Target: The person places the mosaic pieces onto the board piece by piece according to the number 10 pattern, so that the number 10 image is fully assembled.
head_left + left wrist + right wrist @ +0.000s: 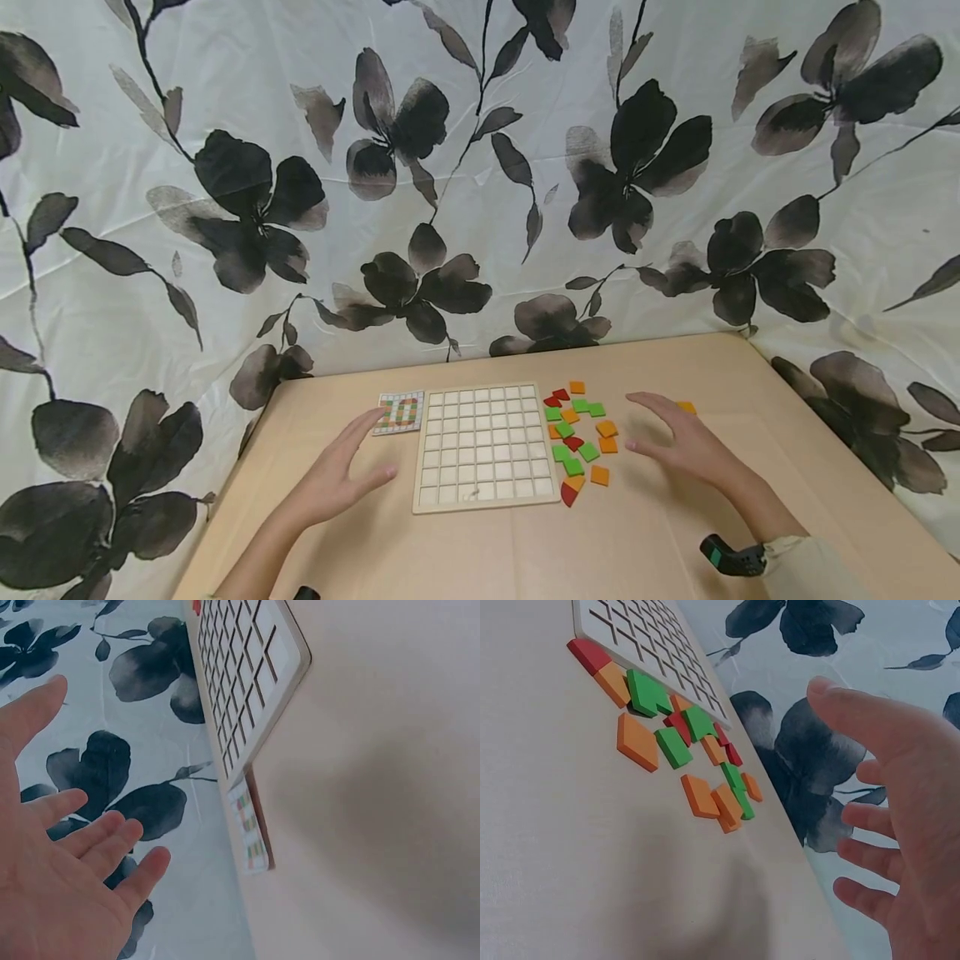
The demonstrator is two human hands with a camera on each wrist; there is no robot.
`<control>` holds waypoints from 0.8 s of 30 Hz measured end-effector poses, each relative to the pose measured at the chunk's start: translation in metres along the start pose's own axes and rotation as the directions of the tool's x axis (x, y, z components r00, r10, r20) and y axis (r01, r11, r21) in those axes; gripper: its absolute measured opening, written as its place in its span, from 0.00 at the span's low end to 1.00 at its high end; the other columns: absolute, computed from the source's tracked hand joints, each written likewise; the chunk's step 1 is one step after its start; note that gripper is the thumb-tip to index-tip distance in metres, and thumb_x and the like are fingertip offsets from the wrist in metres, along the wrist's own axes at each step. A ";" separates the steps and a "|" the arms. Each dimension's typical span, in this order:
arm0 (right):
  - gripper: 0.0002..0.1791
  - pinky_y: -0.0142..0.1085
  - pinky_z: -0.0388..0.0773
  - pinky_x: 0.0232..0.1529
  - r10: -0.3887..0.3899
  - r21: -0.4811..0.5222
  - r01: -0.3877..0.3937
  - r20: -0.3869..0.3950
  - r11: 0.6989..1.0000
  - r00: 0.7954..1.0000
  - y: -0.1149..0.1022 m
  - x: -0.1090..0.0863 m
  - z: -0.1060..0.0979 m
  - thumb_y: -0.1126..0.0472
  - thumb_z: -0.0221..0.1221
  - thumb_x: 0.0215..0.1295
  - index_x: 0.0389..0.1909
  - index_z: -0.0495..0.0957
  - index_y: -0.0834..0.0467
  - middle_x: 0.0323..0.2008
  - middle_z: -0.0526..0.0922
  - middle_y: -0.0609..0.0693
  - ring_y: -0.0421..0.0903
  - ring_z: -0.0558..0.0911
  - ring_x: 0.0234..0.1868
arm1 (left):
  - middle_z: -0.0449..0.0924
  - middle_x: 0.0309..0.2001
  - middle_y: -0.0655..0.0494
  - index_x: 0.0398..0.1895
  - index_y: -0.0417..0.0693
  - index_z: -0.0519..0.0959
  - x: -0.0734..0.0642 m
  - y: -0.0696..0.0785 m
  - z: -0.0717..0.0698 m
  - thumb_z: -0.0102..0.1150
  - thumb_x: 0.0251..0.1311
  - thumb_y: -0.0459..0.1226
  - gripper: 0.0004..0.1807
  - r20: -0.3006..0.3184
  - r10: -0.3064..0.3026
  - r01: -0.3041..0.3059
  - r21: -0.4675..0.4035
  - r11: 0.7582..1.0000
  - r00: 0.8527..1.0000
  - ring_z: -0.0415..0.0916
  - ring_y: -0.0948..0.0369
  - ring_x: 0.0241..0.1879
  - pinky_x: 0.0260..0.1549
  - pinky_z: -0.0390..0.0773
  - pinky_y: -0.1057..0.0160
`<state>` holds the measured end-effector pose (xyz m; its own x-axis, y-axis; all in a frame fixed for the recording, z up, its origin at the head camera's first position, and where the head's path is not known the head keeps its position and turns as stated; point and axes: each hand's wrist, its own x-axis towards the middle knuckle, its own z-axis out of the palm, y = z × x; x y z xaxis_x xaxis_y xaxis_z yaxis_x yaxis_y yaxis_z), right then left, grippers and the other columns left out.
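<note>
A pale wooden grid board (486,448) with rows of square cells lies in the middle of the table. Along its right side, green tiles (573,467), orange tiles (599,475) and red rounded tiles (568,495) are scattered, some overlapping. My left hand (341,471) hovers left of the board with fingers spread, holding nothing. Beyond its fingertips lies a small pattern card (405,413), printed with coloured squares, against the board's left edge. To the right of the tiles, my right hand (686,442) hangs over the table, fingers loosely extended and palm bare.
One orange tile (687,407) lies apart, partly behind the right hand. A light wooden table (517,554) carries everything. Behind it hangs a white cloth (525,275) with dark flowers. A black wrist device (731,557) sits at the right sleeve.
</note>
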<state>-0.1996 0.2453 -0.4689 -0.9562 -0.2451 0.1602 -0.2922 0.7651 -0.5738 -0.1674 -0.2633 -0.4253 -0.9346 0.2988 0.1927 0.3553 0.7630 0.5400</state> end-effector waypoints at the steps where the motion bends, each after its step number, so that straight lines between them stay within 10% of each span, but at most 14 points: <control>1: 0.42 0.66 0.65 0.58 -0.005 0.013 0.006 -0.009 1.000 1.000 0.001 0.000 0.000 0.40 0.65 0.56 0.69 0.64 0.51 0.68 0.66 0.59 0.62 0.66 0.67 | 0.59 0.72 0.45 0.74 0.52 0.57 0.001 0.000 0.002 0.67 0.55 0.52 0.46 -0.001 -0.001 0.001 -0.019 1.000 1.000 0.61 0.44 0.69 0.58 0.69 0.42; 24: 0.39 0.57 0.72 0.56 -0.018 0.065 0.021 -0.059 0.998 0.998 0.025 0.002 0.006 0.46 0.67 0.56 0.67 0.67 0.56 0.64 0.71 0.59 0.59 0.71 0.62 | 0.63 0.70 0.50 0.72 0.62 0.59 0.009 -0.007 0.030 0.72 0.51 0.45 0.45 0.102 -0.064 0.085 -0.215 0.973 0.993 0.66 0.47 0.66 0.55 0.74 0.47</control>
<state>-0.2085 0.2606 -0.4875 -0.9503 -0.2229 0.2174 -0.3109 0.7196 -0.6209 -0.1777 -0.2492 -0.4522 -0.9491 0.3064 0.0728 0.2631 0.6443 0.7181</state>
